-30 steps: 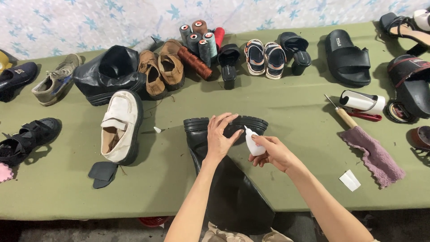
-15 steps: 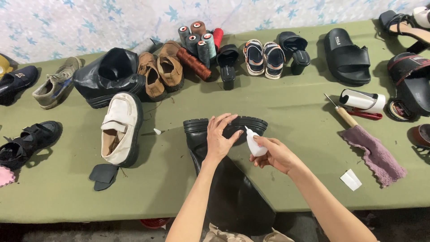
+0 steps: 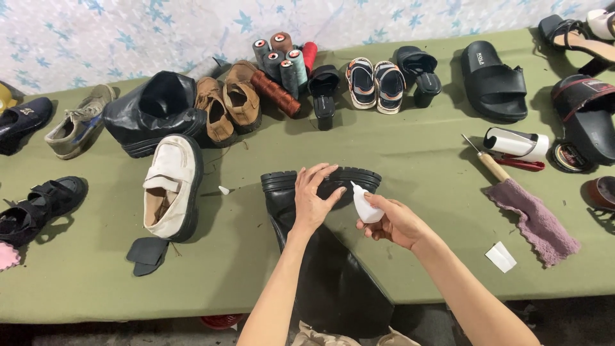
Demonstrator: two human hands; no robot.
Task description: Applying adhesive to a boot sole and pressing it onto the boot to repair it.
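Left hand (image 3: 312, 195) presses flat on the black boot (image 3: 320, 256) – right hand (image 3: 391, 221) pinches a small white bottle (image 3: 363, 205); a hard squeeze could flood the sole.

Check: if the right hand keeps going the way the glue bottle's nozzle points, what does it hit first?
Probably the black boot: the right hand aims the small white bottle up-left at its sole edge, just beside the left hand pressing there. Depth is unclear.

Boot (image 3: 333, 269) right of shoe (image 3: 170, 189)
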